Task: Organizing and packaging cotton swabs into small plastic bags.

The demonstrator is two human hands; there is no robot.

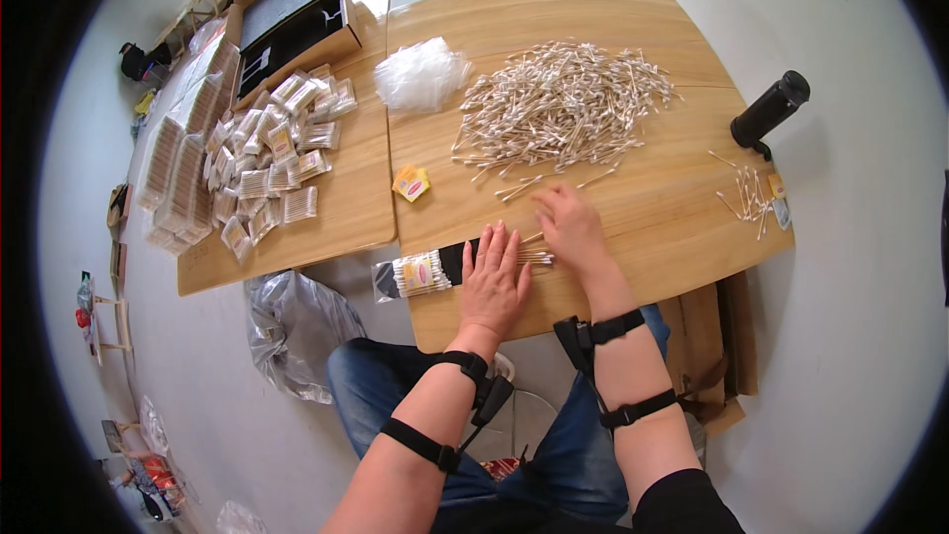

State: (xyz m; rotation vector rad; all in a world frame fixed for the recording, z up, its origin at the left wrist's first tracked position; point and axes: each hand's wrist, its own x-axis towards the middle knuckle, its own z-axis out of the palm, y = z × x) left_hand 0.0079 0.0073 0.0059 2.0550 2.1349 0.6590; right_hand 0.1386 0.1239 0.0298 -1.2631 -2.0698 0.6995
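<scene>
swabs under flat left fingers, right fingers curled, grip unclear, one black flask

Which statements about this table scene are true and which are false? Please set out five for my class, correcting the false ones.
1. The left hand has a labelled swab packet to its left. True.
2. The right hand is buried in the big heap of loose swabs. False: it is on the near side of the heap, fingers curled.
3. The black bottle is left of the heap. False: it is to the right.
4. A pile of filled packets lies left of the clear plastic bags. True.
5. The small yellow stack sits inside a cardboard box. False: it lies on the table.
</scene>
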